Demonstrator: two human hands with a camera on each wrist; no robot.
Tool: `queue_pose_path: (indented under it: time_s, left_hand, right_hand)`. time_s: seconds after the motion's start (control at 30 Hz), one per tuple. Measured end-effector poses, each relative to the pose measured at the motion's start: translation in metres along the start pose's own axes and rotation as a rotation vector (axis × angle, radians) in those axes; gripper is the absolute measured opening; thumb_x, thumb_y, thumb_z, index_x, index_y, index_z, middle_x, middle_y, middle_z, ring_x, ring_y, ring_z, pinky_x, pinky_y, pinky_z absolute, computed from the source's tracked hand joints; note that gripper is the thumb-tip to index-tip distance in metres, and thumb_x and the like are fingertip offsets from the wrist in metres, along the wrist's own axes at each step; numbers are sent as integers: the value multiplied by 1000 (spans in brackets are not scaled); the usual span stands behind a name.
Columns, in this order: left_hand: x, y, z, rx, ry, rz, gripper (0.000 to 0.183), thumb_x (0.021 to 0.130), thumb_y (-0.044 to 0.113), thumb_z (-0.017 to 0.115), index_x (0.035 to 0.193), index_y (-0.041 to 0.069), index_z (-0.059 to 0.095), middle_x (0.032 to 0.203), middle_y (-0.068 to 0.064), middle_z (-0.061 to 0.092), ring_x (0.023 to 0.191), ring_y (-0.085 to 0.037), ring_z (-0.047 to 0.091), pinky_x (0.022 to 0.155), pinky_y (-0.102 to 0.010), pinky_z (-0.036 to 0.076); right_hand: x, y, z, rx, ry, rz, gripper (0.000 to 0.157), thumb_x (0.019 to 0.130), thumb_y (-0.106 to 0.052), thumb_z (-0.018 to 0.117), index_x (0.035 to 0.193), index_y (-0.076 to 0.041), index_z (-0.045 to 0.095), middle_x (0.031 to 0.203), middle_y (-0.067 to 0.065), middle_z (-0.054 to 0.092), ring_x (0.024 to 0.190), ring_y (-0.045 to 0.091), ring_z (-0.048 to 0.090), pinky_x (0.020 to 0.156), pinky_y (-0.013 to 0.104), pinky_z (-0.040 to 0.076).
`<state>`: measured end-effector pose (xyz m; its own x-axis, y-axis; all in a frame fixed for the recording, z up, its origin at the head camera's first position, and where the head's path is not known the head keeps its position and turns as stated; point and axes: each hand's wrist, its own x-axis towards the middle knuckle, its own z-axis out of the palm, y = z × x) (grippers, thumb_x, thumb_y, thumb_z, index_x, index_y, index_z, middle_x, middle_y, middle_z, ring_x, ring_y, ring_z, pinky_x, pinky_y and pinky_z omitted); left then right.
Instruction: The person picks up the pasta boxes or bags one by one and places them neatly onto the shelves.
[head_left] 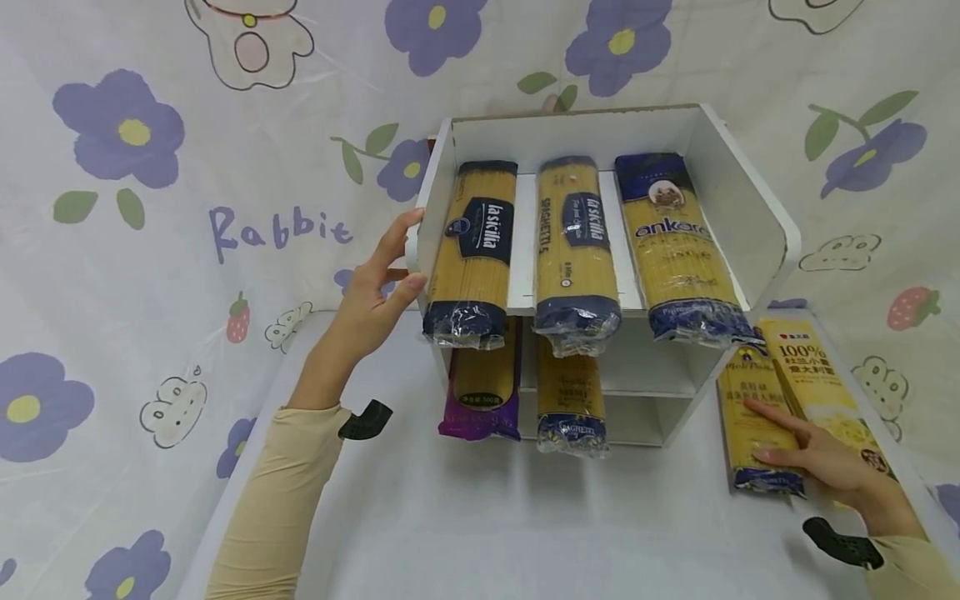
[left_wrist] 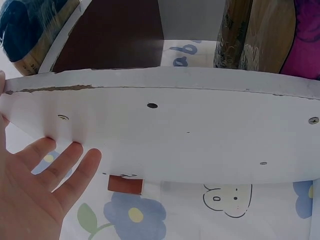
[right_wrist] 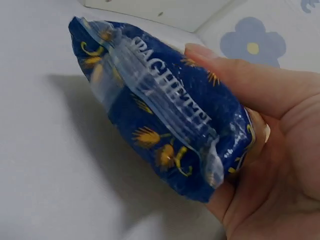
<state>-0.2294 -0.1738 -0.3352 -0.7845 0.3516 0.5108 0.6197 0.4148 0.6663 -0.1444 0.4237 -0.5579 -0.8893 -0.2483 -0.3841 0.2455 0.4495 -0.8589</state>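
My left hand (head_left: 371, 296) rests on the left side wall of a white shelf rack (head_left: 753, 192). In the left wrist view, the straight fingers (left_wrist: 70, 170) touch the wall's outer face. At the right of the rack, my right hand (head_left: 828, 458) grips a yellow and blue pack of spaghetti (head_left: 757, 425). Its blue sealed end (right_wrist: 155, 110) faces the right wrist view, with the thumb along one side and the other fingers partly hidden beneath. A second yellow pasta pack (head_left: 817, 375) with 100% printed on it lies beside it, partly behind the hand.
On the top shelf lie two la sicilia spaghetti packs (head_left: 472, 250) (head_left: 576, 250) and an ankara pack (head_left: 678, 250). Below them, a purple-ended pack (head_left: 480, 400) and another spaghetti pack (head_left: 570, 400) jut out. A flower-patterned cloth (head_left: 135, 275) hangs behind the white table (head_left: 525, 533).
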Motion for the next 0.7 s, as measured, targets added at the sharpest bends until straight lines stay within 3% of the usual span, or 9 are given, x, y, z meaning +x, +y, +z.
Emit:
queue_pose_path:
  time_s: [0.07, 0.23, 0.3, 0.37, 0.43, 0.5, 0.7]
  left_hand:
    - [0, 0, 0, -2, -2, 1, 81, 89, 77, 42, 155, 34, 26, 159, 4, 37, 135, -29, 50, 100, -54, 52]
    - [0, 0, 1, -7, -11, -1, 81, 89, 77, 42, 155, 34, 25, 160, 4, 37, 136, -28, 50, 100, -54, 51]
    - [-1, 1, 1, -5, -10, -3, 82, 88, 77, 41, 155, 33, 25, 160, 4, 37, 136, -29, 50, 100, -54, 51]
    - [-1, 2, 1, -5, -10, -4, 82, 89, 77, 41, 155, 33, 25, 160, 4, 36, 136, -29, 50, 100, -54, 51]
    - [-1, 2, 1, -3, -8, -3, 82, 89, 77, 41, 155, 33, 25, 160, 4, 36, 137, -29, 50, 100, -54, 51]
    - [-1, 2, 0, 0, -5, -1, 81, 89, 77, 41, 155, 33, 25, 160, 4, 36, 136, -30, 50, 100, -54, 51]
    - [0, 1, -1, 8, -4, 0, 78, 91, 74, 42, 155, 34, 25, 160, 4, 36, 137, -29, 49, 101, -54, 51]
  right_hand:
    - [-1, 0, 3, -41, 29, 5, 79, 98, -24, 62, 158, -35, 12, 155, 30, 10, 102, -13, 45, 83, 15, 47]
    - [-7, 2, 12, -56, 86, 4, 78, 99, -28, 61, 158, -35, 11, 162, 27, 3, 103, -17, 39, 83, 10, 42]
    - [-11, 0, 15, -38, 107, -16, 78, 99, -27, 61, 158, -35, 11, 166, 18, 0, 103, -19, 38, 83, 8, 42]
    - [-15, -3, 17, -26, 133, -47, 77, 99, -24, 61, 158, -36, 13, 167, 0, 4, 104, -20, 39, 82, 7, 43]
    - [-20, -10, 17, -27, 165, -86, 77, 99, -20, 61, 158, -35, 15, 159, -19, 14, 104, -20, 40, 81, 6, 43]
    - [-24, -20, 17, -45, 210, -119, 76, 98, -17, 62, 158, -34, 18, 144, -30, 25, 102, -18, 43, 79, 8, 43]
    - [-35, -54, 14, -83, 338, -168, 74, 96, -15, 64, 156, -34, 25, 120, -34, 36, 95, -14, 47, 73, 8, 46]
